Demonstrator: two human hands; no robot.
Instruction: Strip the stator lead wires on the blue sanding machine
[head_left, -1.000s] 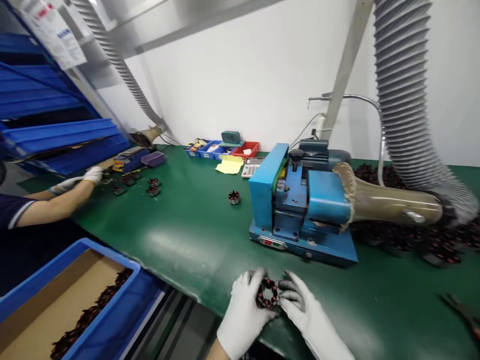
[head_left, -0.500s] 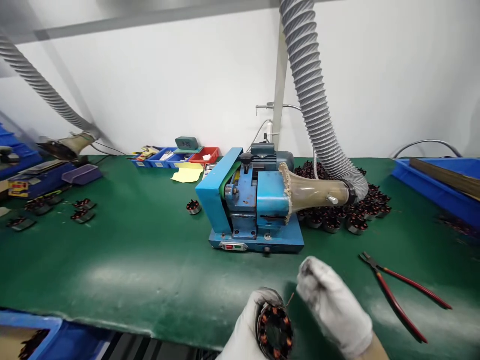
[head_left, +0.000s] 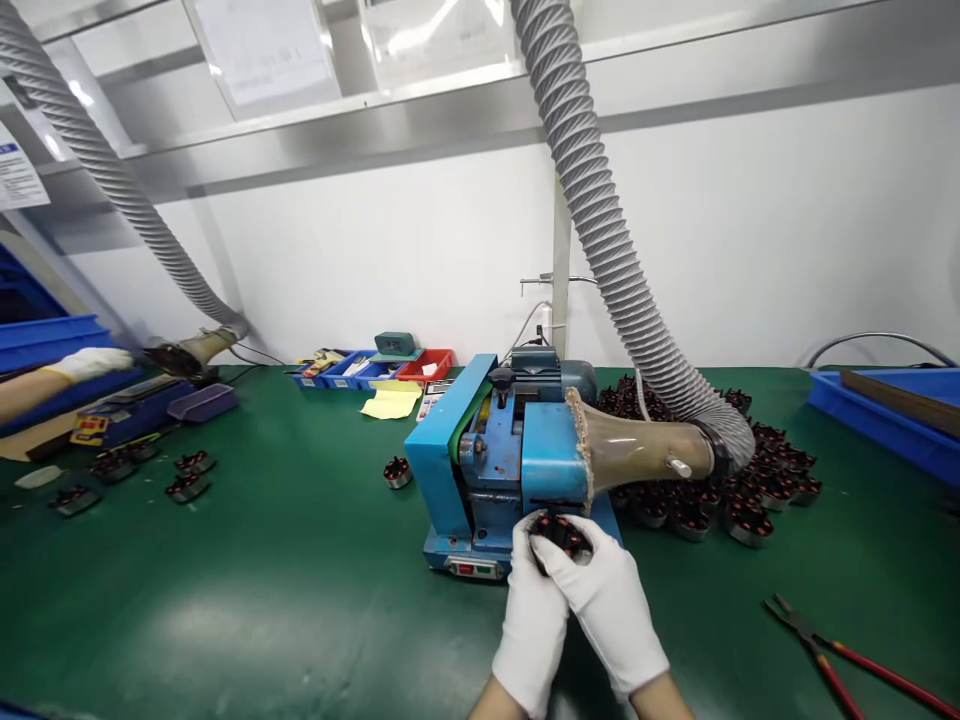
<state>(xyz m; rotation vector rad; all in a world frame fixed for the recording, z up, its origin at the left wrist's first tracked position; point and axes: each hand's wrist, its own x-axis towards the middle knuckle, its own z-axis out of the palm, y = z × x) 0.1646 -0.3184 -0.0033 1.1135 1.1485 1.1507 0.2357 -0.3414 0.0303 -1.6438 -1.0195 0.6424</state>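
A round motor stator with dark slots and copper windings is held in front of the blue belt grinder. My left hand, in a white glove, grips it from the left. From the right, my right hand, gloved too, closes on its near side, and the two hands touch. The fingers partly cover the stator. Behind my hands the grinder's blue hood joins a brownish suction funnel. Whether the stator touches the machine, I cannot tell.
Many stators are heaped right of the grinder; a single stator stands to its left. Red-handled pliers lie at the right. A blue tray stands behind. At the far left, a co-worker's gloved hand reaches over blue bins.
My hands have come together on the stator and moved it away from me, up to the grinder's front. The view has tilted up, and a co-worker's hand now shows at left.
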